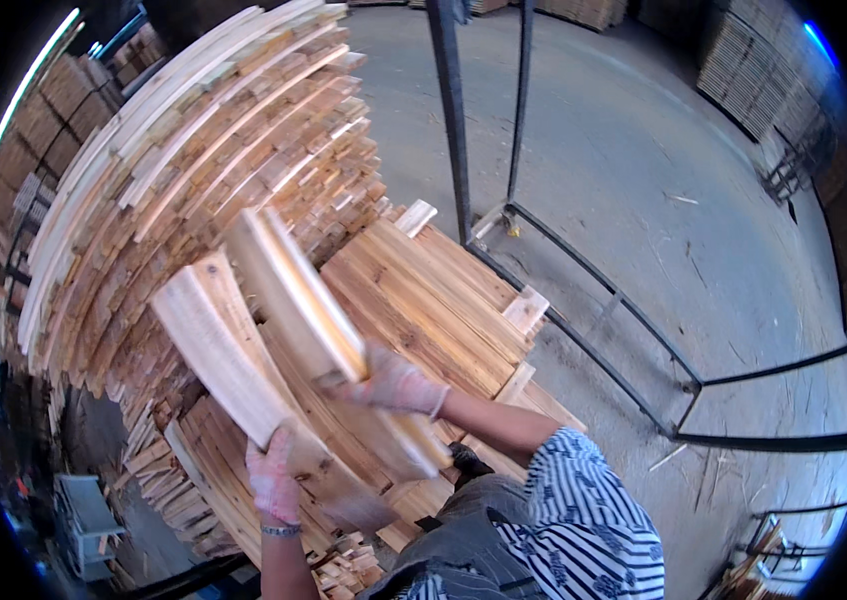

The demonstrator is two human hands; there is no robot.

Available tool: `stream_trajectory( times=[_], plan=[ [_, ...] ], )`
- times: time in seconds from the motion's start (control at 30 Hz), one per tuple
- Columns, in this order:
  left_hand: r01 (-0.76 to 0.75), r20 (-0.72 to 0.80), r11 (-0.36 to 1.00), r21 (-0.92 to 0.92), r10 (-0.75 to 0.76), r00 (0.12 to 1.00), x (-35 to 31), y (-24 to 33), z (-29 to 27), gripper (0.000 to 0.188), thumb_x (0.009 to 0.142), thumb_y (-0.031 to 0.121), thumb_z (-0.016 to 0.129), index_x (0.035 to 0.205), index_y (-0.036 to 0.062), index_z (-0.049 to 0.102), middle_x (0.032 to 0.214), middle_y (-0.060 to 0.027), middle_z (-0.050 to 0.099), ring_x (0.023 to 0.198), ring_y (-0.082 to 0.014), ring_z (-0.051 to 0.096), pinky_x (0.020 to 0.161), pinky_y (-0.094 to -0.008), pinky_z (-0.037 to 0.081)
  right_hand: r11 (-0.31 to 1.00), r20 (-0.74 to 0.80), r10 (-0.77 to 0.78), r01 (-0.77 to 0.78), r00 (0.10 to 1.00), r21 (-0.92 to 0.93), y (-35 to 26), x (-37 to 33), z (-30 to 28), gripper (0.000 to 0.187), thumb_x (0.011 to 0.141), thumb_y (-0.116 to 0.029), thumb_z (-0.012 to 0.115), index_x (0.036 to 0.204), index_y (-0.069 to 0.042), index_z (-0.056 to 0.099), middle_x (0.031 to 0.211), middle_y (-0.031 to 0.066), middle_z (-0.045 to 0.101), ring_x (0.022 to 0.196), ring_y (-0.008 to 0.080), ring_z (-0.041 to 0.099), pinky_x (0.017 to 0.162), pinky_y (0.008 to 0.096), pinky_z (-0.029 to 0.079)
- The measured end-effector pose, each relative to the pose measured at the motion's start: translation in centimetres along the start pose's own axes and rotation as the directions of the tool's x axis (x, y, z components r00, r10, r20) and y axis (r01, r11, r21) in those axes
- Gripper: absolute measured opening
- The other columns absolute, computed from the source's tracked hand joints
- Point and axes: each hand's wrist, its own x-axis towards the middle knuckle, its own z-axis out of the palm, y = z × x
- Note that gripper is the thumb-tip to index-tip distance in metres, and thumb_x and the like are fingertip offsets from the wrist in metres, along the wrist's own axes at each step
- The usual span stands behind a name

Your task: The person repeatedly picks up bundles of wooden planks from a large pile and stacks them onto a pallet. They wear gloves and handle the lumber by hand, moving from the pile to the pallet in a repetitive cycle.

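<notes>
Both my hands wear pale pinkish work gloves and are closed on wooden boards. My left hand (274, 478) grips the outer edge of a light plank (243, 365), which is tilted and slants from far left to near right. My right hand (395, 384) is wrapped round another board (293, 290), held on edge beside the first and blurred by motion. Whether that one is a single board or two pressed together I cannot tell. Beneath them lies a layer of flat reddish-brown boards (423, 305), partly covered by the held ones.
A tall stack of rough planks (213, 130) rises at the far left. A dark metal frame (593, 285) stands on the grey floor (623, 160) to the right. Short wood crosspieces (526, 308) stick out along the board pile's right side. More stacked lumber (758, 70) stands at the back right.
</notes>
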Motion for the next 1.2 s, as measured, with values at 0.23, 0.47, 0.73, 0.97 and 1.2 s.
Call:
stream_trajectory(
  times=[0.23, 0.47, 0.73, 0.97, 1.2],
  plan=[
    [0.276, -0.193, 0.903, 0.329, -0.222, 0.956, 6.7, -6.4, 2.2, 0.053, 0.088, 0.027, 0.073, 0.127, -0.0013, 0.052, 0.112, -0.0138, 0.064, 0.098, -0.0196, 0.063, 0.081, -0.0340, 0.054, 0.686, -0.281, 0.143, -0.299, 0.949, -0.663, 4.8, 0.2, -8.1, 0.077, 0.084, -0.039, 0.070, 0.142, -0.005, 0.033, 0.114, 0.0266, 0.063, 0.103, 0.0395, 0.066, 0.088, 0.0477, 0.053],
    [0.322, -0.289, 0.455, 0.830, -0.144, 0.947, 10.2, -15.0, 0.5, 0.074, 0.085, 0.044, 0.068, 0.142, 0.0030, 0.044, 0.134, -0.0266, 0.054, 0.123, -0.0384, 0.054, 0.105, -0.0421, 0.043, 0.769, -0.205, 0.201, -0.284, 0.958, -0.573, 10.1, 1.7, -10.1, 0.089, 0.080, -0.039, 0.074, 0.149, -0.005, 0.029, 0.122, 0.0275, 0.061, 0.112, 0.0402, 0.062, 0.097, 0.0432, 0.048],
    [0.470, -0.418, 0.325, 0.821, -0.221, 0.881, 8.6, -15.7, 2.6, 0.104, 0.079, 0.057, 0.068, 0.155, 0.0057, 0.018, 0.150, -0.0272, 0.034, 0.137, -0.0420, 0.036, 0.113, -0.0481, 0.031, 0.813, -0.063, 0.021, -0.054, 0.998, -0.580, 15.4, 5.0, -14.2, 0.069, 0.085, -0.035, 0.069, 0.140, -0.004, 0.042, 0.115, 0.0271, 0.062, 0.104, 0.0447, 0.061, 0.094, 0.0474, 0.048],
    [0.458, -0.438, 0.071, 0.886, -0.197, 0.877, 8.9, -16.9, 3.6, 0.121, 0.076, 0.062, 0.069, 0.153, -0.0053, 0.004, 0.154, -0.0283, 0.026, 0.140, -0.0417, 0.030, 0.117, -0.0478, 0.025, 0.575, -0.336, 0.089, -0.324, 0.938, -0.751, 9.9, 4.6, -7.2, 0.093, 0.072, -0.036, 0.079, 0.148, -0.011, 0.031, 0.120, 0.0249, 0.054, 0.112, 0.0424, 0.057, 0.093, 0.0483, 0.049],
    [0.481, -0.446, 0.104, 0.870, -0.248, 0.860, 8.8, -15.5, 4.3, 0.123, 0.075, 0.055, 0.074, 0.152, -0.0069, 0.000, 0.157, -0.0285, 0.020, 0.141, -0.0428, 0.028, 0.118, -0.0459, 0.023, 0.642, -0.341, -0.123, -0.187, 0.932, -0.743, 10.8, 4.7, -17.7, 0.077, 0.070, -0.027, 0.078, 0.140, -0.019, 0.047, 0.106, 0.0204, 0.062, 0.099, 0.0393, 0.062, 0.085, 0.0452, 0.052]
  ],
)
